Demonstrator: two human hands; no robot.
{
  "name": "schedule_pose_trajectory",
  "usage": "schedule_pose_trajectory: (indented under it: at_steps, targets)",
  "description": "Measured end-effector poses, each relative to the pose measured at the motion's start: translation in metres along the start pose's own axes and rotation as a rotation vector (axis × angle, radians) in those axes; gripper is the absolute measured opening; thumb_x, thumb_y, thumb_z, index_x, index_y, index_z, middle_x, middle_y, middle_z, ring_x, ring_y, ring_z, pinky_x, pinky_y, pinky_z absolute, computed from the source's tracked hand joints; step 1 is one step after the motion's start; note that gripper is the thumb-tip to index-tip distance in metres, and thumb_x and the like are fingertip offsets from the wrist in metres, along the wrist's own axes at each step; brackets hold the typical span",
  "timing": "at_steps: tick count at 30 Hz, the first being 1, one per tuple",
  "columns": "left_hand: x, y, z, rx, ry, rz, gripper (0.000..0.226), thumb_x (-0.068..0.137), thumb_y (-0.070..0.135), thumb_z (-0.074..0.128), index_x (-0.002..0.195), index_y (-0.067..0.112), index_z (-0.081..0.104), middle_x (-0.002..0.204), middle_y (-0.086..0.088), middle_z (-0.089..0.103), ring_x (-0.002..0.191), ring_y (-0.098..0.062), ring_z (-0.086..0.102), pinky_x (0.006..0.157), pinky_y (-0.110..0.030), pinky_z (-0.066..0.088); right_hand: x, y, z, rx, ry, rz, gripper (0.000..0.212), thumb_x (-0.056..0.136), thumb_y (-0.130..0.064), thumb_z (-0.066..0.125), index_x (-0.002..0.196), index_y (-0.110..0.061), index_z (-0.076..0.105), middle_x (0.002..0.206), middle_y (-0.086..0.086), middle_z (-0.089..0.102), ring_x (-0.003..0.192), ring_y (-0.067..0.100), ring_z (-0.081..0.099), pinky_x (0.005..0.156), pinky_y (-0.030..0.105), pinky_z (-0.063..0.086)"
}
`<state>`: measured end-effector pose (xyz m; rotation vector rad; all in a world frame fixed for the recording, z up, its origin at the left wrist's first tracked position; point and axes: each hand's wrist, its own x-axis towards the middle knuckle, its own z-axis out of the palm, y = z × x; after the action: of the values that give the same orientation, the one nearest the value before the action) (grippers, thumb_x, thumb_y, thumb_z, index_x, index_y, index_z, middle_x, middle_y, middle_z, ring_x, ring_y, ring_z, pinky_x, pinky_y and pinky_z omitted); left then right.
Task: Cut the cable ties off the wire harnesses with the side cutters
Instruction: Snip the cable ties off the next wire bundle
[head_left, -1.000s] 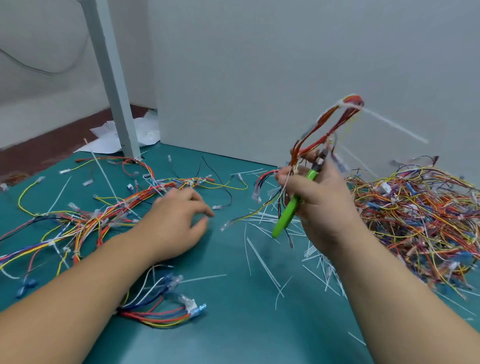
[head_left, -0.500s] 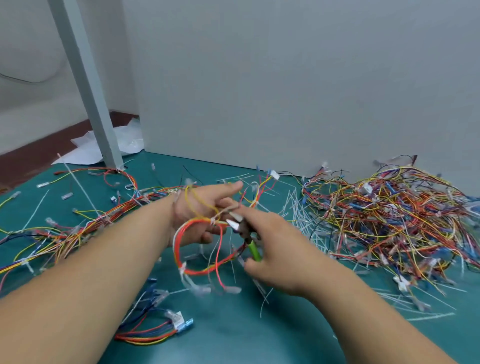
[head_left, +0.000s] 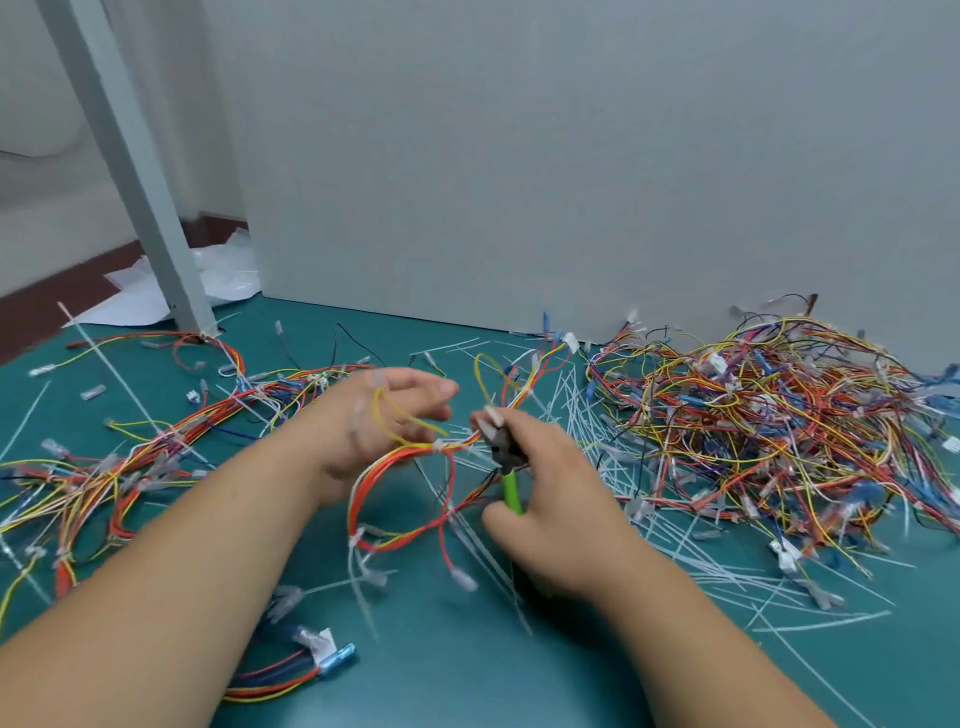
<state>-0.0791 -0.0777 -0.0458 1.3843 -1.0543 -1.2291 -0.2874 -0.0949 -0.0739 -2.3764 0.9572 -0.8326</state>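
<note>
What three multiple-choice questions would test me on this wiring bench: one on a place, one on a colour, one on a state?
1. Where does the big tangled heap of multicoloured wire harnesses lie?
A) on the teal table top, at the right, by the grey wall panel
B) on the floor
C) in a box

2. What colour is the handle of the small metal side cutters?
A) red
B) green
C) black

3. What is the person's right hand doing?
A) lying flat and empty
B) pointing at the ceiling
C) gripping the side cutters

Answers:
1 A: the heap spreads over the table's right side, up to the panel.
2 B: a bright green handle juts from the fist.
3 C: its fingers are curled round that handle.
</note>
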Motion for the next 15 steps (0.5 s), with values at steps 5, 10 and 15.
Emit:
schedule_pose_trajectory:
  at_steps: [5, 10, 15]
  targets:
    - [0.010, 0.011, 0.002, -0.019, 0.454, 0.167, 0.030, 0.093, 0.000, 0.052, 0.092, 0.021, 0.073, 0.080, -0.002, 0.066, 0.063, -0.014, 0.055, 0.056, -0.026, 0.041, 0.004, 0.008, -0.009, -0.037, 0.084, 0.034, 0.058, 0.073, -0.009, 0.069, 0.127, -0.026, 0.057, 0.105, -0.027, 0.049, 0.103, 0.018, 0.050, 0.094, 0.022, 0.039]
    - [0.009, 0.039, 0.010, -0.049, 0.646, 0.431, 0.016, 0.090, 0.028, 0.056, 0.086, 0.026, 0.072, 0.070, 0.015, 0.063, 0.055, 0.000, 0.050, 0.052, -0.017, 0.041, 0.001, 0.010, -0.009, -0.102, 0.059, -0.006, 0.050, 0.071, -0.017, 0.062, 0.120, -0.026, 0.058, 0.096, -0.033, 0.045, 0.096, 0.015, 0.043, 0.087, 0.019, 0.036]
    - [0.013, 0.038, 0.033, 0.372, 0.067, -0.042, 0.046, 0.088, 0.066, 0.061, 0.100, 0.024, 0.073, 0.091, 0.011, 0.078, 0.083, -0.015, 0.069, 0.070, -0.030, 0.042, 0.000, 0.005, -0.010, -0.127, 0.015, -0.088, 0.053, 0.068, -0.018, 0.059, 0.121, -0.024, 0.059, 0.100, -0.026, 0.049, 0.098, 0.020, 0.043, 0.089, 0.031, 0.043]
